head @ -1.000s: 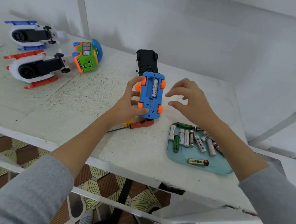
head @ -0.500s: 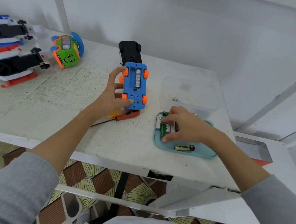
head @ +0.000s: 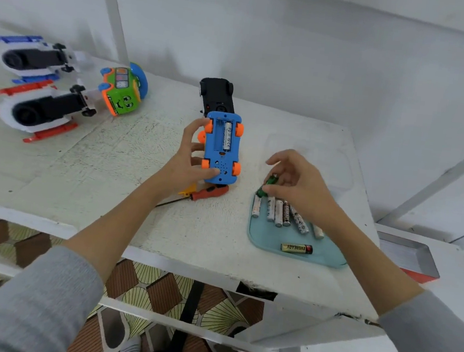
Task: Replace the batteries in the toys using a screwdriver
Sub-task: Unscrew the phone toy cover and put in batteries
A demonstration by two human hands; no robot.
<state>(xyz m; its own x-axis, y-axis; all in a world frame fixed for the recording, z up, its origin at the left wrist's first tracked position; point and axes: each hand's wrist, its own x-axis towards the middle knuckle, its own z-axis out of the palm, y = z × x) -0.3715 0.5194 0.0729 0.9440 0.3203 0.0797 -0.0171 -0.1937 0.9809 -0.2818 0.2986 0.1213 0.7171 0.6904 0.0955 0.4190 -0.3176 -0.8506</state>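
Meanwhile, one hand steadies an upturned toy while the other pinches a battery above the tray.

Largest first: the white table (head: pixel 87 178) carries everything. The left hand (head: pixel 189 160) curls its fingers round the blue toy car (head: pixel 221 147), underside up, one battery (head: pixel 227 140) seated in its open compartment. Just right of the right hand's fingertips lies the teal tray (head: pixel 328 256) (a row of loose batteries (head: pixel 279 214) inside, one more lying crosswise nearer the edge). The right hand (head: pixel 298 185) pinches a green battery (head: pixel 268 183) between thumb and fingers. Below the left fingers lies the red screwdriver (head: pixel 209 193).
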